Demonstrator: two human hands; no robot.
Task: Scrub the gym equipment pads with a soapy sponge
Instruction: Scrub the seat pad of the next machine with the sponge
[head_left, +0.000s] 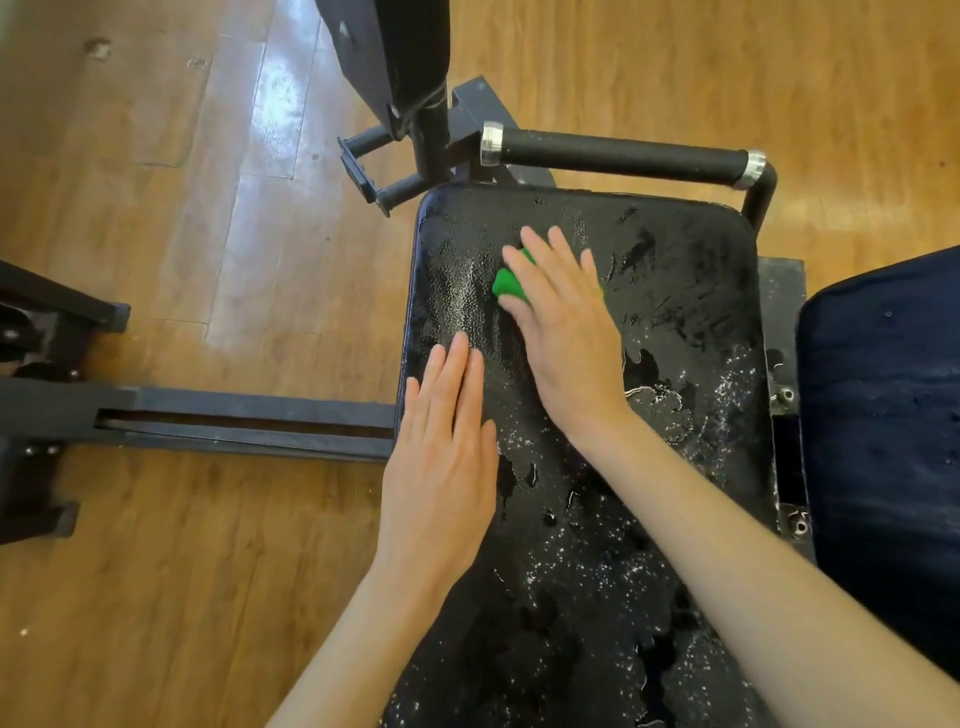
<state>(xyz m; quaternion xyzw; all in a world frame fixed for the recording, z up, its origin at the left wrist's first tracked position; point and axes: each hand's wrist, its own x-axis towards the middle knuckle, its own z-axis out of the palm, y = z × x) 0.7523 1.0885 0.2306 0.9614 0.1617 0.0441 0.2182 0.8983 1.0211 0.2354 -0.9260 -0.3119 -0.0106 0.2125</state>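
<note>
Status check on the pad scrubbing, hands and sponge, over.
Right hand flat on green sponge, far end of wet, soapy black pad. Left hand flat on pad's left edge. Nothing in the way.

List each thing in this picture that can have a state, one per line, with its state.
black seat pad: wet, flecked with suds
green sponge: pressed flat under right hand
right hand: fingers straight, on sponge
left hand: flat, resting on pad's left edge
blue pad: beaded with droplets

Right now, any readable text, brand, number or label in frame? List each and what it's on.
None readable in the head view.
Wet black vinyl seat pad: no print, only soap foam and water streaks.
Green sponge under the right hand: no marking shows.
Black foam-grip handle bar: no label.
Dark blue pad: no text.
</note>
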